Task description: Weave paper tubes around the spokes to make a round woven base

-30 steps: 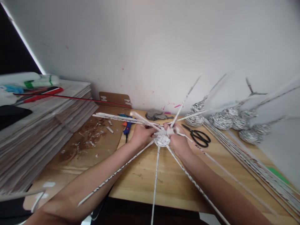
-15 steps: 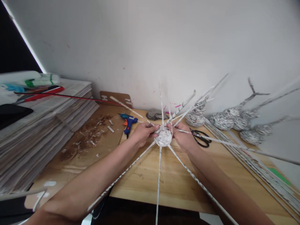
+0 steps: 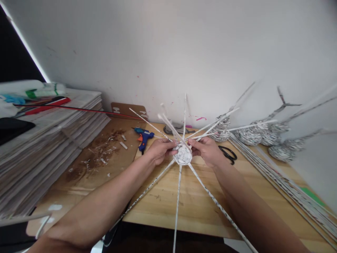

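Observation:
Between my hands is a small round woven paper base (image 3: 183,155), with several rolled-paper sticks fanning out from it like spokes. My left hand (image 3: 163,150) pinches the base at its left edge, thumb on top. At the far right edge, my right hand (image 3: 204,149) has its thumb and fingers closed on a rolled paper stick (image 3: 218,122). A blurred paper strand (image 3: 170,123) rises from the base, tilted up and left. Three spokes point toward me, one of them a speckled paper stick (image 3: 210,195).
A blue glue gun (image 3: 144,137) lies left of my hands, black-handled scissors (image 3: 228,154) to the right. Finished woven paper gourds (image 3: 249,136) stand along the wall. Loose paper sticks (image 3: 279,179) lie at right. Stacked newspapers (image 3: 52,151) and scraps occupy the left side.
The strand that leaned up and right now leans up and left across the base. My right hand has shifted slightly, its fingers now showing at the base's right edge. My left hand stays put.

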`<state>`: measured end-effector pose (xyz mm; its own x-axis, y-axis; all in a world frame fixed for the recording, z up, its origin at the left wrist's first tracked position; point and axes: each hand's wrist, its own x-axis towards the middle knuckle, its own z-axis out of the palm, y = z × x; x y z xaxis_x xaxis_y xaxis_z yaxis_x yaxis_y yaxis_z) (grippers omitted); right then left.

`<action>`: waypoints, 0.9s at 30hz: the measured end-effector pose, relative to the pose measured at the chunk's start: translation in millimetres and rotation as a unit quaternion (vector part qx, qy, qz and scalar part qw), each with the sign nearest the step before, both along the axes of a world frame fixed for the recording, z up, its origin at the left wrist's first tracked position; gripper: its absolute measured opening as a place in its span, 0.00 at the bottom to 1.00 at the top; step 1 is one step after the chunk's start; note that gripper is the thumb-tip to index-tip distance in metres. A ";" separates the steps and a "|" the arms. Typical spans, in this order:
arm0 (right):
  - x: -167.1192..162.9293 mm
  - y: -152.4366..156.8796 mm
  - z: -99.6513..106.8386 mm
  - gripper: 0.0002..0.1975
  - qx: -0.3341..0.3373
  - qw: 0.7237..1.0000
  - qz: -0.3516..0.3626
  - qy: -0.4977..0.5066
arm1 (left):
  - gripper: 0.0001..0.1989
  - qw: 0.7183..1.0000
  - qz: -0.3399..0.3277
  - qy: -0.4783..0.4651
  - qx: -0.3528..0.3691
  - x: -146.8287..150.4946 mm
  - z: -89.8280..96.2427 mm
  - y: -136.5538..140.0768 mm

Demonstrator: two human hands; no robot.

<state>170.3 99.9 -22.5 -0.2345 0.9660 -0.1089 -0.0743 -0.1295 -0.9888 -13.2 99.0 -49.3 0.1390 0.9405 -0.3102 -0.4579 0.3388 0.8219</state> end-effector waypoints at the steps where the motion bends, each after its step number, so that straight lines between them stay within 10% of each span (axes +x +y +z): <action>1: -2.4 -0.1 -0.7 0.20 0.001 0.999 -0.041 0.012 | 0.05 1.000 -0.002 -0.002 0.003 0.2 0.5 -0.3; 6: -15.1 -10.0 4.9 0.17 0.101 0.968 -0.219 0.066 | 0.07 1.000 0.019 0.006 0.015 0.9 0.2 -0.7; 12: -18.4 -21.7 9.4 0.15 0.302 0.924 -0.233 0.003 | 0.10 0.998 0.055 0.009 0.033 -0.8 -6.6 3.3; 20: -22.5 -14.8 -16.5 0.14 0.139 0.978 -0.030 -0.153 | 0.11 0.999 0.047 -0.011 0.019 -7.4 -0.9 7.2; 27: -20.3 -17.4 -17.1 0.14 0.146 0.972 -0.022 -0.185 | 0.12 0.999 -0.047 0.000 0.009 -13.0 5.5 8.5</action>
